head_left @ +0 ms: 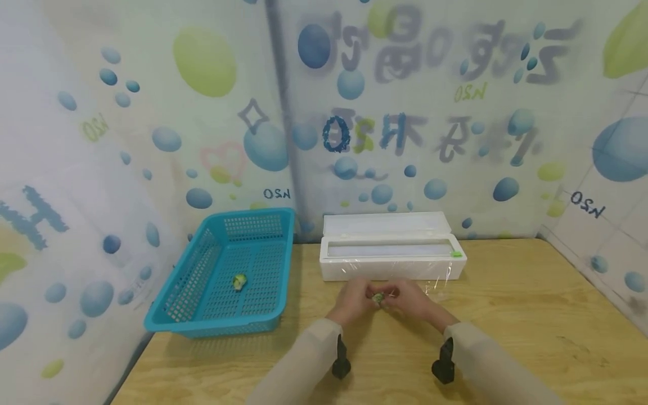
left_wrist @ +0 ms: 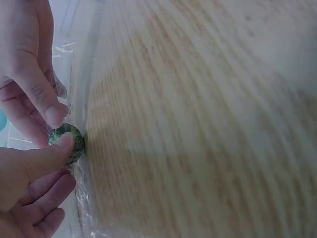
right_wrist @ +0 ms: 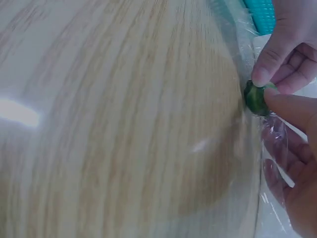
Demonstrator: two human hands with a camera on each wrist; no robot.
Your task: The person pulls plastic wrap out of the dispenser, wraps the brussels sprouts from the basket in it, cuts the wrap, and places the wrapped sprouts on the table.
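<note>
A small green Brussels sprout (left_wrist: pixel 78 141) lies in clear cling film (right_wrist: pixel 277 144), between the fingertips of both hands. My left hand (head_left: pixel 351 301) pinches the sprout, its thumb pressed on the green leaves in the left wrist view. From the other side my right hand (head_left: pixel 412 304) grips it too, thumb tip on the sprout and curled fingers behind the film in the right wrist view. The film reaches from the hands toward a long white cling film box (head_left: pixel 392 269) just beyond them. Much of the sprout is hidden by the thumbs.
At the left stands a blue plastic basket (head_left: pixel 217 322) with one pale green sprout-like piece (head_left: pixel 239 282) in it. The box's lid (head_left: pixel 387 224) is raised, and a green tab (head_left: pixel 457 254) sits at its right end. Under everything is a wooden table (head_left: pixel 526 304), with a patterned wall behind.
</note>
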